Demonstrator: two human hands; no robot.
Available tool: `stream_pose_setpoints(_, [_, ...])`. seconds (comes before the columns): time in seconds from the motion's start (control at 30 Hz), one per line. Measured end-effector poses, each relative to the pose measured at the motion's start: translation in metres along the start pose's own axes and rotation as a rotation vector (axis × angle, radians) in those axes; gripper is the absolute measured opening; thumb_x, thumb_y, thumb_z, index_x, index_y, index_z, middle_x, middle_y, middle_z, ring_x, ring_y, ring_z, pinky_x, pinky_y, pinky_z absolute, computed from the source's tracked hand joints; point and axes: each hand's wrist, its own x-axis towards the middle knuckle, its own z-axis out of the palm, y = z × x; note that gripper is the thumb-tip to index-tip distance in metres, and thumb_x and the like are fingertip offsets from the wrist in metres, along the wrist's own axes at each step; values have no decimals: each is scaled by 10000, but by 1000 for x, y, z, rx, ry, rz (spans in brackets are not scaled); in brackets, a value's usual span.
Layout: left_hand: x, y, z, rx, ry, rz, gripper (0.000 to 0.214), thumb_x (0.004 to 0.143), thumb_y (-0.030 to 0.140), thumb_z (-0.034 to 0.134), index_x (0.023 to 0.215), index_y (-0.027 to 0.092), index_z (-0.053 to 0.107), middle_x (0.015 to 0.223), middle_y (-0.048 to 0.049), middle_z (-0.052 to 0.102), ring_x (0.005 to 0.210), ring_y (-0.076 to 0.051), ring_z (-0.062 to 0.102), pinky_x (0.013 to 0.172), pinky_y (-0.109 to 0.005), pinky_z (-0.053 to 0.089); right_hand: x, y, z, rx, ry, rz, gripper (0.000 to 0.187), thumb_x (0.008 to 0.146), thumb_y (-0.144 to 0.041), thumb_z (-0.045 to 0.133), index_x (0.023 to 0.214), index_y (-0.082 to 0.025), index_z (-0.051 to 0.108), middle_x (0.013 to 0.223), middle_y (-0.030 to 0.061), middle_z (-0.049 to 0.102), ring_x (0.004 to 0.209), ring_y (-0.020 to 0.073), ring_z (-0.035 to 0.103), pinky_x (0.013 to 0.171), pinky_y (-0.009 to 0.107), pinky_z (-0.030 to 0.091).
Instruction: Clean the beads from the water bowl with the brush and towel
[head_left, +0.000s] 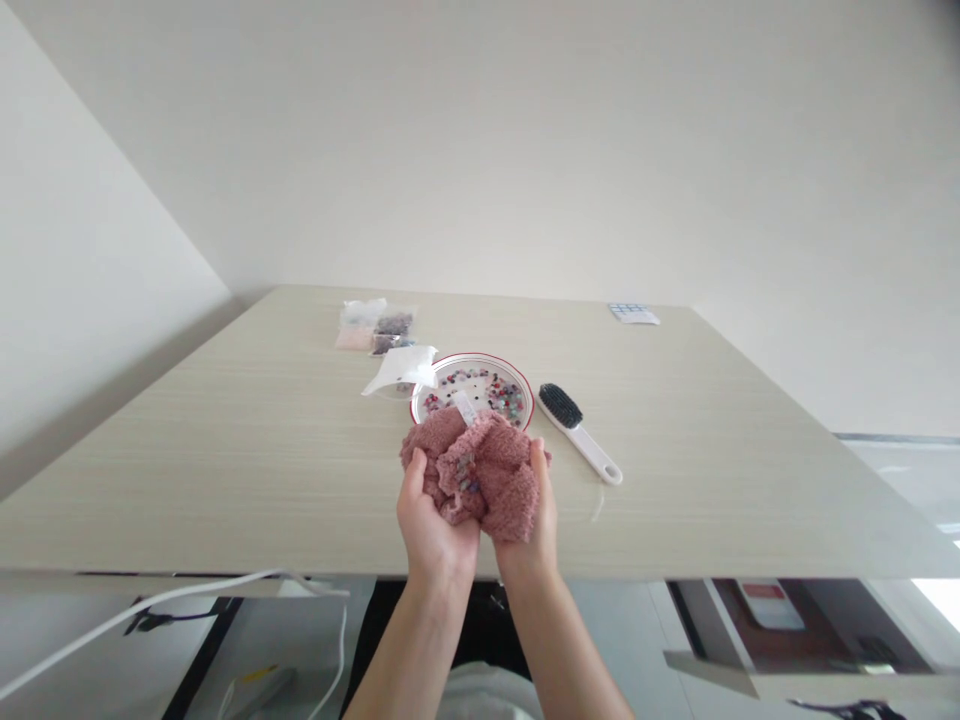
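Cupped in both hands is a fuzzy dusty-pink towel (511, 478), bunched up above the front part of the table. My left hand (433, 528) supports it from the left, thumb resting on top. On the other side, my right hand (534, 530) has its thumb up along the towel's edge. Several small beads (466, 474) sit in the fold at the towel's middle. A pale tag (465, 406) sticks out at the back. Just behind the towel stands a red-rimmed white plate (475, 356) with many coloured beads, its near edge hidden.
Right of the plate lies a white hairbrush (579, 432) with black bristles. An opened clear bag (405, 368) touches the plate's left side; more bead bags (375, 326) lie behind it. A blue-and-white packet (634, 314) is at the table's back right. A white cable (225, 582) hangs front left.
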Motion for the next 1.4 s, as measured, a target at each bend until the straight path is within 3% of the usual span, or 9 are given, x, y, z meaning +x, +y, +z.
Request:
stream_pose_setpoints(0.13, [6, 5, 3, -2, -4, -30, 247, 828, 240, 401, 886, 190, 636, 886, -40, 684, 829, -177, 640, 796, -349, 494, -10, 5, -4, 6, 71, 49, 402, 756, -516, 502, 965, -180, 570, 940, 47, 654, 921, 174, 598, 812, 316, 474])
stream_pose_setpoints(0.3, [9, 5, 3, 48, -41, -79, 363, 866, 344, 323, 900, 162, 634, 875, -71, 682, 846, -188, 638, 785, -331, 502, -27, 4, -3, -287, -76, -69, 429, 706, -403, 617, 1060, -180, 523, 1009, 66, 634, 926, 194, 590, 810, 333, 467])
stream_pose_setpoints(0.43, [-2, -10, -3, 114, -108, -14, 356, 858, 389, 363, 919, 178, 643, 977, -59, 672, 968, -172, 603, 877, -293, 457, -23, -4, 2, -624, -94, -259, 296, 734, -350, 590, 948, -154, 533, 903, 70, 631, 864, 196, 583, 758, 314, 461])
stream_pose_setpoints(0.6, [-22, -39, -16, 201, -135, 93, 385, 795, 447, 486, 1058, 186, 590, 1145, -66, 603, 1147, -168, 487, 969, -262, 374, -1, -26, 18, -798, 8, -422, 179, 787, -340, 504, 874, -184, 512, 794, 20, 613, 725, 142, 565, 651, 252, 428])
stream_pose_setpoints(0.77, [-12, -30, -16, 252, -123, 235, 356, 771, 411, 541, 1048, 192, 582, 1121, -60, 611, 1090, -166, 532, 903, -255, 429, 3, -28, 15, -902, -233, -255, 142, 762, -281, 501, 850, -176, 535, 701, 0, 602, 632, 138, 546, 593, 243, 411])
stream_pose_setpoints(0.83, [-6, -23, -13, 268, -124, 212, 322, 790, 398, 514, 1019, 186, 597, 1086, -57, 627, 1064, -160, 550, 893, -257, 437, 1, -21, 10, -914, -318, -193, 129, 754, -241, 485, 845, -172, 547, 693, -6, 598, 624, 138, 541, 586, 241, 408])
stream_pose_setpoints(1.07, [-13, -34, -15, 327, -130, 197, 312, 790, 400, 520, 1018, 201, 598, 1101, -50, 617, 1094, -158, 527, 921, -247, 410, 15, -11, 8, -765, -112, -338, 165, 749, -196, 469, 892, -191, 550, 696, -13, 599, 639, 143, 539, 630, 248, 400])
stream_pose_setpoints(1.27, [-2, -19, -6, 136, -46, 104, 266, 831, 307, 452, 1009, 174, 597, 1052, -67, 642, 1059, -166, 555, 917, -273, 424, 2, -21, 9, -937, -358, -245, 158, 740, -196, 501, 882, -207, 570, 648, -19, 593, 602, 155, 543, 576, 244, 381])
stream_pose_setpoints(1.4, [-7, -19, -1, 87, -51, 113, 251, 833, 263, 456, 1047, 215, 580, 1066, -35, 641, 1073, -132, 545, 914, -242, 422, 6, -17, 15, -856, -210, -317, 111, 781, -269, 502, 862, -202, 536, 675, -20, 594, 621, 140, 543, 609, 245, 393])
